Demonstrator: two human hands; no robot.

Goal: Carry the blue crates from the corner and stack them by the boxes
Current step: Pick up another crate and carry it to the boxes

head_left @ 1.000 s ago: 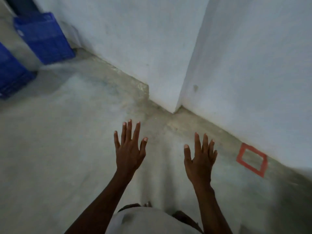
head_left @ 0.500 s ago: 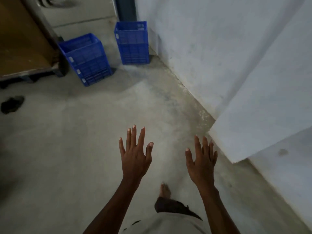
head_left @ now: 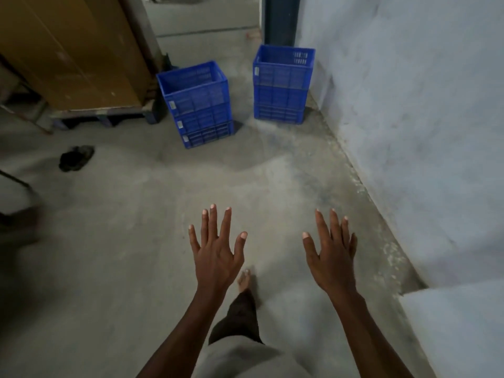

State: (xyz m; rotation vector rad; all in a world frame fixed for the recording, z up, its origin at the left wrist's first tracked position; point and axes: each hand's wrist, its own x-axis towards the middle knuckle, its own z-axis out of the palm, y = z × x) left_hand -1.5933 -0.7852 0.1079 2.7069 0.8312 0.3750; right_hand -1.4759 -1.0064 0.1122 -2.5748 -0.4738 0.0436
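Head view: both hands, left (head_left: 215,257) and right (head_left: 331,260), spread empty; crate stacks (head_left: 197,105) (perhaps three high) ahead.

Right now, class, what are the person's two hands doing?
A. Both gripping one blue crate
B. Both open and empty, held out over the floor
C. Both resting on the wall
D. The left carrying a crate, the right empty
B: the left hand and right hand are spread, hold nothing, and are well short of the crates.

Perforated plastic blue crates (head_left: 201,105); rough concrete floor (head_left: 136,241); seemingly cardboard boxes (head_left: 68,50).
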